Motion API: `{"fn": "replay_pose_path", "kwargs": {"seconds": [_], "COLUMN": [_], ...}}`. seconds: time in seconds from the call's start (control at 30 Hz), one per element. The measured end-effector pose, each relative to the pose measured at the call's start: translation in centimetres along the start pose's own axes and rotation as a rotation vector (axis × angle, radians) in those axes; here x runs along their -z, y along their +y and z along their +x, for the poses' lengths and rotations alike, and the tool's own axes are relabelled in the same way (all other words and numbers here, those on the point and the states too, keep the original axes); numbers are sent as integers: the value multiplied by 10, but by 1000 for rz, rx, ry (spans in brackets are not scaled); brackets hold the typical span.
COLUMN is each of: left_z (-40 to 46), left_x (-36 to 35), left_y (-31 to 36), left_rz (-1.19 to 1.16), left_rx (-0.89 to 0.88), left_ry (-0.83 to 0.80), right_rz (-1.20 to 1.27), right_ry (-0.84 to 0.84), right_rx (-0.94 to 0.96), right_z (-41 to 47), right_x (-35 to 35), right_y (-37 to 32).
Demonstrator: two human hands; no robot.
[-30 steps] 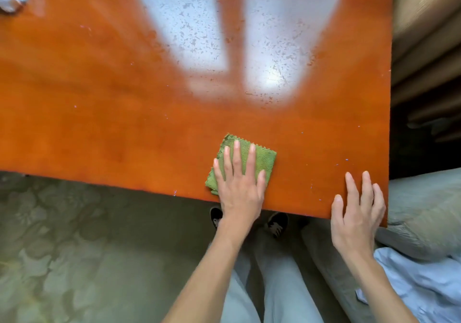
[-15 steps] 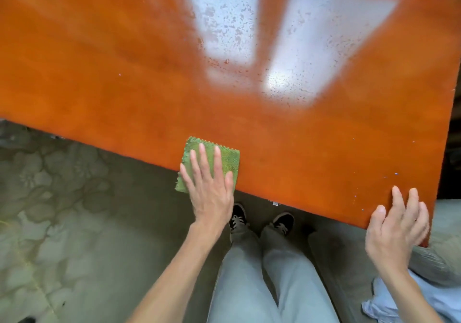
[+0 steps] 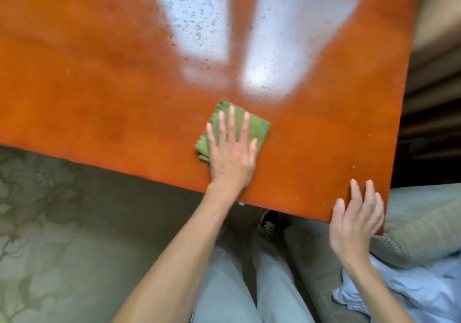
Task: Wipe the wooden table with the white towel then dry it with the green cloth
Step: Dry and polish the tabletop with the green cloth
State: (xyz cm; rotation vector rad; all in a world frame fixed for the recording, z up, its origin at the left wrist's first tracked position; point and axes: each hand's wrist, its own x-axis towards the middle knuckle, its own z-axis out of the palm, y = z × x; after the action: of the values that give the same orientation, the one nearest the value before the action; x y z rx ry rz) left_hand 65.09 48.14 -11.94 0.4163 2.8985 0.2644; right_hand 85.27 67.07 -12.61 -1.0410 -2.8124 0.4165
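A glossy orange-brown wooden table point(image 3: 99, 85) fills the upper part of the head view, with bright window reflections and small specks near its middle. A folded green cloth point(image 3: 257, 127) lies on it a little in from the near edge. My left hand point(image 3: 232, 153) presses flat on the cloth with straight, spread fingers. My right hand point(image 3: 356, 215) rests with straight fingers on the table's near right corner. The white towel is not in view.
A patterned grey-green floor point(image 3: 50, 235) lies below the table on the left. My legs in light trousers point(image 3: 237, 292) and a dark shoe point(image 3: 270, 221) show below the edge. A cushioned seat point(image 3: 424, 220) and pale blue fabric point(image 3: 411, 292) sit at lower right.
My left hand has slid the green cloth from the near edge further onto the table and to the right. My right hand stays at the near right corner.
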Motion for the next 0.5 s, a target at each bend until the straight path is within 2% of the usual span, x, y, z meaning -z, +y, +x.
{"fn": "replay_pose_path", "kwargs": {"seconds": [0.13, 0.23, 0.37, 0.5], "left_z": [27, 2, -47, -86], "left_x": [25, 25, 8, -25], "left_y": [-97, -112, -43, 64], "left_rz": [-75, -87, -103, -41], "left_rx": [298, 408, 362, 265], "left_ry": [66, 71, 36, 27], "right_rz": [123, 280, 333, 582], "right_ry": [-84, -100, -52, -189], "right_rx": [-14, -33, -112, -239], "right_z": [5, 8, 23, 37], "right_x": [12, 25, 35, 37], "right_y": [3, 16, 45, 59]}}
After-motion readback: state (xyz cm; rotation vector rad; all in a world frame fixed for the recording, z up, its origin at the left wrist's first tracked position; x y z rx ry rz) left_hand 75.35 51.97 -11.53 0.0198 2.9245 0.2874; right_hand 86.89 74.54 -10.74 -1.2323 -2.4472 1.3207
